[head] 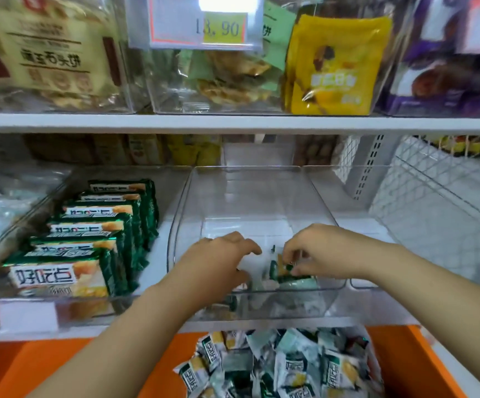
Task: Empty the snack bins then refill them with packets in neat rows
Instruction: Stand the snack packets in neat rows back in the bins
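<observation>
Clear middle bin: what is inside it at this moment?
Inside the clear middle bin, the right hand pinches small green packets near the front wall. The left hand covers whatever lies beneath it.

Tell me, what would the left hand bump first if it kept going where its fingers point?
Most likely the packets that the right hand pinches in the bin; the left hand aims toward them, though depth is unclear.

At frame centre the clear bin [250, 196] is standing open-topped, its rear half giving free room; the white shelf [233, 123] is hanging over it, and green packets [98, 234] are crowding the neighbouring bin [89, 307] at left.
</observation>
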### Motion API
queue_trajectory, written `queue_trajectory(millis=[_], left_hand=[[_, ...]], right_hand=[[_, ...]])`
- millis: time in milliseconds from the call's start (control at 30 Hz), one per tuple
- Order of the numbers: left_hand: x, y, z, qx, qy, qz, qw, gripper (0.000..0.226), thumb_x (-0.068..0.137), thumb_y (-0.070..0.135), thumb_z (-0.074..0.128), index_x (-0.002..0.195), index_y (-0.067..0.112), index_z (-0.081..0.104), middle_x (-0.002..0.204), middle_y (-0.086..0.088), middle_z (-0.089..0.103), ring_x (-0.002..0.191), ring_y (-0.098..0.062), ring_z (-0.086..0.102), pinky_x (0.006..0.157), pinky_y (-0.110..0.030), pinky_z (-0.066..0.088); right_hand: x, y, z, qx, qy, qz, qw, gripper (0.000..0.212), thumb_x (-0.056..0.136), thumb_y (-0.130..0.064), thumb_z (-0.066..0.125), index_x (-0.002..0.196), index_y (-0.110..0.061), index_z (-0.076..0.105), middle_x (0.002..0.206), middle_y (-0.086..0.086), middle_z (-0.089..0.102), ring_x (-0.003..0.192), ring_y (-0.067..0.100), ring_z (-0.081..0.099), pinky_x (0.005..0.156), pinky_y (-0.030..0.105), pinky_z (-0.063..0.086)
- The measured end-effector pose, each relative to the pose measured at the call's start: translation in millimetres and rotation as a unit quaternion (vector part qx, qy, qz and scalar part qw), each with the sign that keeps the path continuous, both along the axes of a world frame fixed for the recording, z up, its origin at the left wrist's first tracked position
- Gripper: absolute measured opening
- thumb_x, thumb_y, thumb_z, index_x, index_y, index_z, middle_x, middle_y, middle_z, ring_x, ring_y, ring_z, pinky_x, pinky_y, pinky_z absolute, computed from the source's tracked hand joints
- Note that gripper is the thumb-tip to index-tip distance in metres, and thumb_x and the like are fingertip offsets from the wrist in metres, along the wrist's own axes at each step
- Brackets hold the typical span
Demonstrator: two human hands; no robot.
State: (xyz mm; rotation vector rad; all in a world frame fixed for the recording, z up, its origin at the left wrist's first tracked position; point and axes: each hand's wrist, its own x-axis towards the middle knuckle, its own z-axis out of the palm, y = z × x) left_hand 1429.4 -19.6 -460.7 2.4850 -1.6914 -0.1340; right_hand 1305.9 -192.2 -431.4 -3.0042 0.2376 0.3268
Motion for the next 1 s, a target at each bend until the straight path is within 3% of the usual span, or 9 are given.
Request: queue_trajectory(millis=[200,400,500,667,767,900,1000], left_hand=[[-24.6,41.5,8.9,-0.067,-0.035,0.045,0.996,0.035,0.095,0.035,0.055,0.13,0.038,0.049,0.132,0.014,0.052,0.109,-0.013,0.058,0.092,-0.032,0.047],[-40.8,81.6,3.7,-0.078,-0.086,0.086,0.99,0.033,0.095,0.033,0.053,0.128,0.036,0.052,0.129,0.014,0.055,0.118,-0.011,0.053,0.109,-0.032,0.031],[-39.7,95.0,-2.2,-0.084,-0.081,0.09,0.989,0.035,0.095,0.029,0.053,0.129,0.033,0.053,0.132,0.014,0.055,0.122,-0.009,0.05,0.109,-0.031,0.03],[-36.8,97.0,-12.2,-0.106,-0.027,0.097,0.989,0.036,0.092,0.024,0.057,0.127,0.031,0.057,0.13,0.013,0.058,0.123,-0.011,0.05,0.11,-0.037,0.033],[-36.8,94.2,-17.0,-0.103,0.0,0.107,0.989,0.037,0.094,0.029,0.054,0.131,0.034,0.053,0.133,0.014,0.054,0.123,-0.01,0.048,0.11,-0.036,0.032],[-35.3,92.7,-17.9,-0.103,0.021,0.114,0.988,0.037,0.096,0.033,0.052,0.133,0.037,0.05,0.135,0.015,0.053,0.124,-0.01,0.046,0.107,-0.035,0.035],[-35.4,96.0,-19.1,-0.104,0.032,0.105,0.989,0.036,0.095,0.032,0.053,0.131,0.036,0.051,0.135,0.015,0.052,0.123,-0.009,0.046,0.107,-0.034,0.036]], right_hand=[[-35.5,15.1,1.6,0.026,-0.095,-0.031,0.995,0.02,0.089,-0.028,0.061,0.108,-0.033,0.065,0.104,-0.012,0.066,0.094,0.009,0.059,0.082,0.034,0.051],[-53.1,30.0,-2.8,0.063,-0.133,-0.011,0.989,0.02,0.09,-0.02,0.06,0.109,-0.023,0.067,0.101,-0.007,0.068,0.092,0.011,0.06,0.081,0.022,0.044],[-37.0,32.1,-6.4,0.102,-0.141,-0.026,0.984,0.019,0.091,-0.017,0.059,0.108,-0.021,0.067,0.102,-0.006,0.067,0.091,0.013,0.062,0.078,0.02,0.043],[15.2,28.1,-26.8,0.113,-0.095,-0.048,0.988,0.026,0.091,-0.027,0.061,0.117,-0.025,0.063,0.122,-0.003,0.06,0.09,0.011,0.054,0.079,0.023,0.039],[45.9,33.9,-37.3,0.107,-0.058,-0.036,0.992,0.033,0.092,-0.032,0.059,0.124,-0.026,0.058,0.132,0.003,0.055,0.105,0.015,0.054,0.086,0.026,0.04],[80.3,52.8,-44.5,0.097,0.01,-0.024,0.995,0.06,0.09,-0.041,0.06,0.144,-0.031,0.036,0.144,0.006,0.044,0.126,0.025,0.046,0.102,0.036,0.039],[98.6,59.8,-53.0,0.027,0.058,-0.004,0.998,0.062,0.085,-0.044,0.066,0.139,-0.026,0.044,0.137,0.006,0.05,0.119,0.025,0.051,0.098,0.041,0.044]])
